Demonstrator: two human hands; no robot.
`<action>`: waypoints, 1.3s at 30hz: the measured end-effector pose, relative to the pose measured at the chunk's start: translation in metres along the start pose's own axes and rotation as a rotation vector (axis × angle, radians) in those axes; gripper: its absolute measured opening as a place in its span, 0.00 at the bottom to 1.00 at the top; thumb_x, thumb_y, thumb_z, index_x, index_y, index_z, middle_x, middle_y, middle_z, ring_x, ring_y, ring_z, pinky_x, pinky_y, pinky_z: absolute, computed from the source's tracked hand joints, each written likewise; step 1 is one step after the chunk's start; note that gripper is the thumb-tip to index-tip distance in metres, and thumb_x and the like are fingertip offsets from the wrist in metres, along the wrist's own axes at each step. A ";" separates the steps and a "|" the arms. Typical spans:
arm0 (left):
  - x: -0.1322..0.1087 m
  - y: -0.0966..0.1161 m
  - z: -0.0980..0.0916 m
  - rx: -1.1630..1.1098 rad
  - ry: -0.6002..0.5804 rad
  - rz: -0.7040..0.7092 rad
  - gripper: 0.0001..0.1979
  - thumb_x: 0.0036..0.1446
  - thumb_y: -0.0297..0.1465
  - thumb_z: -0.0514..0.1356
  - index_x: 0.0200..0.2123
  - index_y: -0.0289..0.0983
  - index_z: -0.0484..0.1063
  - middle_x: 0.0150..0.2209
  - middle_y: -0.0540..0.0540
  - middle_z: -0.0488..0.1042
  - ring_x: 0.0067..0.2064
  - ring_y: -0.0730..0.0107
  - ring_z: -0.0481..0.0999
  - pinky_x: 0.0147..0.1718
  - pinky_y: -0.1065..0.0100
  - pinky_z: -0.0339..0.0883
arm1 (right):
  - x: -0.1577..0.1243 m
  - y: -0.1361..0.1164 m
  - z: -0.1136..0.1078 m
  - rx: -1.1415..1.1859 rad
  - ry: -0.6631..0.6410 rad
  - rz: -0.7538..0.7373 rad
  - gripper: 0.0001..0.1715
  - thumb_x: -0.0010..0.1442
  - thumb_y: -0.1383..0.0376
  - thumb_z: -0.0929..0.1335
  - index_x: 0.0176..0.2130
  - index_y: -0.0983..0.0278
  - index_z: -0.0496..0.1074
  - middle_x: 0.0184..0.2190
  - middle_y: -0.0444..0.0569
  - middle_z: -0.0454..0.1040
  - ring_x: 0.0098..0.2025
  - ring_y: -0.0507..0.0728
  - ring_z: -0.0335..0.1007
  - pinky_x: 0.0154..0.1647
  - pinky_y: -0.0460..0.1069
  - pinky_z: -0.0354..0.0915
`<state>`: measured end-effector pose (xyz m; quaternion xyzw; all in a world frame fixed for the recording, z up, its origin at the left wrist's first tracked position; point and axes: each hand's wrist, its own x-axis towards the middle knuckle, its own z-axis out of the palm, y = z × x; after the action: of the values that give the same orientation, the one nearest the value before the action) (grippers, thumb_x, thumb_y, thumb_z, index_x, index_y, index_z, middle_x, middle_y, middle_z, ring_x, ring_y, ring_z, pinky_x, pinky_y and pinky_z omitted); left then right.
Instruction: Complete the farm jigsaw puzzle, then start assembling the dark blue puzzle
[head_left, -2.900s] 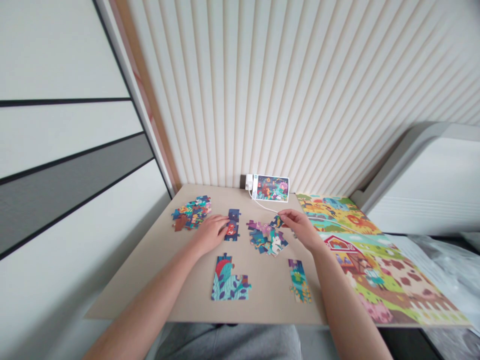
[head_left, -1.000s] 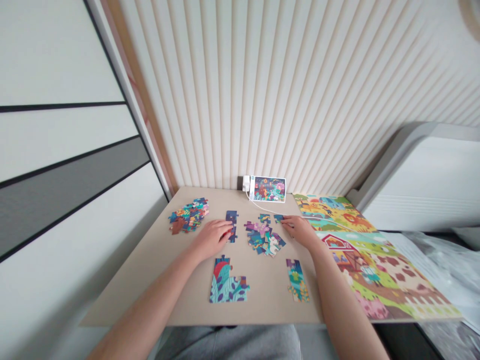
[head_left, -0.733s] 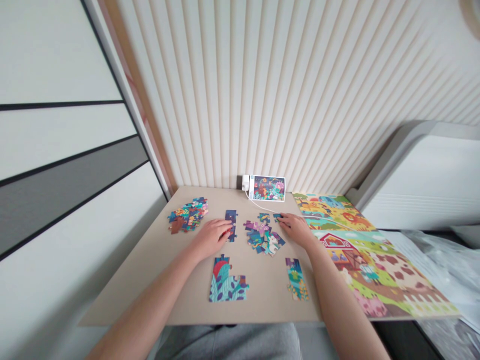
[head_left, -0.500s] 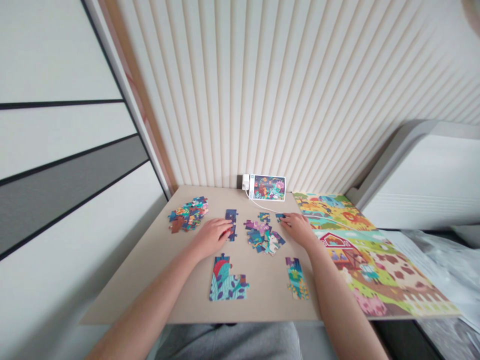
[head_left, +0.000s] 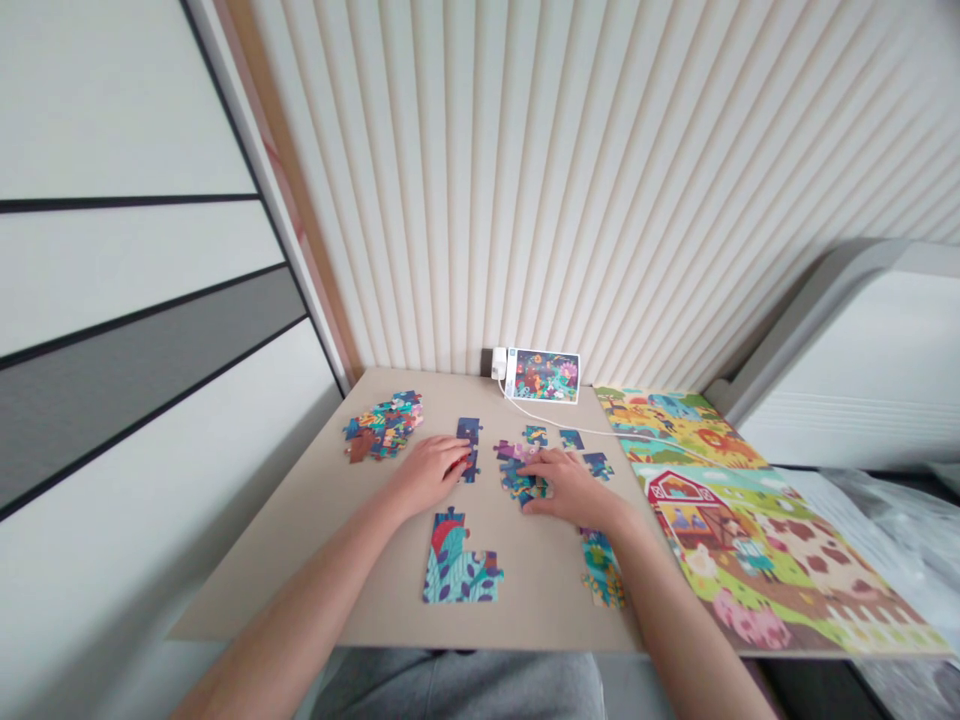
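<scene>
My left hand [head_left: 433, 472] rests beside a dark blue joined strip [head_left: 469, 432], its fingers curled over a small piece with red on it. My right hand [head_left: 564, 482] lies with spread fingers over a loose pile of pieces [head_left: 516, 480], fingertips touching it. Single dark blue pieces sit behind and right of that hand: one [head_left: 536, 435], another [head_left: 571, 439] and a third [head_left: 598, 465]. Nearer the front edge are a joined teal corner section [head_left: 457, 575] and a joined green and yellow strip [head_left: 602, 570], partly covered by my right wrist.
A larger pile of pieces [head_left: 385, 427] lies at the back left. A picture card [head_left: 546, 376] leans against the pleated wall by a white charger [head_left: 499, 364], whose cable crosses the table [head_left: 300, 560]. Two finished puzzles, a jungle [head_left: 675, 425] and a farm [head_left: 780, 560], cover the right side.
My right hand has moved left and toward me, from the piece at the back right onto the middle pile. A dark blue piece now shows right of it. My left hand stays by the strip.
</scene>
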<state>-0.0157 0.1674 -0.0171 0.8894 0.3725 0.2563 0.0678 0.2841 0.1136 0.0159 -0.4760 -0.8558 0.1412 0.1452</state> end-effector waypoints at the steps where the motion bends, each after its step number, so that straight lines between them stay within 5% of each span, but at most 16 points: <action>1: 0.000 0.000 0.000 0.002 -0.002 0.000 0.16 0.68 0.33 0.56 0.55 0.42 0.76 0.56 0.43 0.77 0.57 0.57 0.74 0.60 0.53 0.65 | -0.001 -0.003 -0.001 0.005 -0.012 -0.006 0.30 0.54 0.48 0.76 0.54 0.52 0.77 0.53 0.52 0.75 0.56 0.67 0.68 0.59 0.60 0.58; 13: -0.001 -0.003 0.003 0.016 0.010 0.011 0.16 0.68 0.33 0.56 0.55 0.42 0.76 0.56 0.44 0.77 0.57 0.57 0.75 0.60 0.53 0.66 | -0.008 -0.003 -0.012 -0.002 -0.062 -0.009 0.28 0.57 0.52 0.75 0.56 0.52 0.74 0.56 0.49 0.74 0.61 0.66 0.65 0.64 0.62 0.50; 21: -0.001 -0.003 0.003 0.026 0.008 0.018 0.16 0.68 0.33 0.55 0.55 0.42 0.76 0.56 0.44 0.77 0.57 0.58 0.75 0.60 0.53 0.66 | -0.006 -0.022 -0.012 -0.002 -0.029 -0.109 0.23 0.55 0.52 0.76 0.47 0.57 0.78 0.45 0.50 0.76 0.51 0.63 0.70 0.58 0.59 0.57; 28: -0.001 -0.001 0.001 0.038 -0.010 0.013 0.16 0.69 0.34 0.55 0.55 0.42 0.76 0.56 0.45 0.77 0.56 0.58 0.75 0.59 0.54 0.67 | -0.005 -0.028 -0.017 0.243 0.072 -0.245 0.26 0.57 0.53 0.75 0.53 0.59 0.75 0.52 0.53 0.76 0.55 0.62 0.71 0.61 0.57 0.61; 31: -0.001 -0.002 0.002 0.050 -0.008 0.011 0.15 0.69 0.35 0.55 0.54 0.42 0.77 0.55 0.45 0.77 0.56 0.58 0.75 0.59 0.53 0.67 | -0.003 -0.013 -0.022 0.347 0.193 -0.143 0.27 0.62 0.53 0.71 0.57 0.59 0.72 0.53 0.53 0.76 0.54 0.62 0.73 0.57 0.56 0.66; 35: 0.009 0.005 0.000 0.114 0.036 -0.003 0.14 0.68 0.32 0.55 0.52 0.41 0.77 0.56 0.43 0.77 0.57 0.56 0.74 0.59 0.50 0.66 | 0.002 0.030 -0.024 0.120 0.403 0.088 0.27 0.61 0.52 0.72 0.55 0.60 0.74 0.51 0.55 0.78 0.53 0.64 0.73 0.58 0.59 0.66; 39: 0.037 0.032 0.000 0.108 0.034 0.070 0.15 0.68 0.31 0.54 0.52 0.40 0.76 0.55 0.42 0.77 0.58 0.57 0.73 0.60 0.51 0.64 | 0.007 0.069 -0.018 -0.015 0.355 0.137 0.26 0.61 0.54 0.71 0.55 0.63 0.74 0.53 0.57 0.76 0.56 0.65 0.72 0.60 0.59 0.65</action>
<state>0.0262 0.1700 0.0073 0.8998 0.3553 0.2531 0.0045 0.3405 0.1565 0.0075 -0.5514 -0.7835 0.0582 0.2805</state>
